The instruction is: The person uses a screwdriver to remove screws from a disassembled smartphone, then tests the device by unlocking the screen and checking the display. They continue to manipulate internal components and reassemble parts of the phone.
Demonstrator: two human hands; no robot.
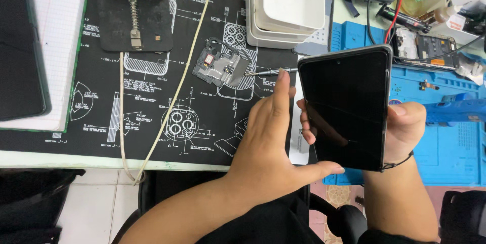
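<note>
A black phone (347,107) with a dark screen is held upright above the bench edge, screen toward me. My right hand (407,130) grips it from behind: the thumb lies on its right edge and the fingertips curl round its left edge. My left hand (266,137) cradles the lower left corner. Its thumb lies under the bottom edge and its fingers stretch straight up along the left side. The index fingertip ends close to a slim metal tool (266,73) lying on the black diagram mat (101,117).
A grey phone inner frame (220,64) lies by the tool. A circuit-board holder (134,16), a cream cable (169,99) and stacked white trays (283,6) sit farther back. At left a dark device (20,46) rests on a gridded pad. At right are a blue mat (455,148) and an opened phone (425,46).
</note>
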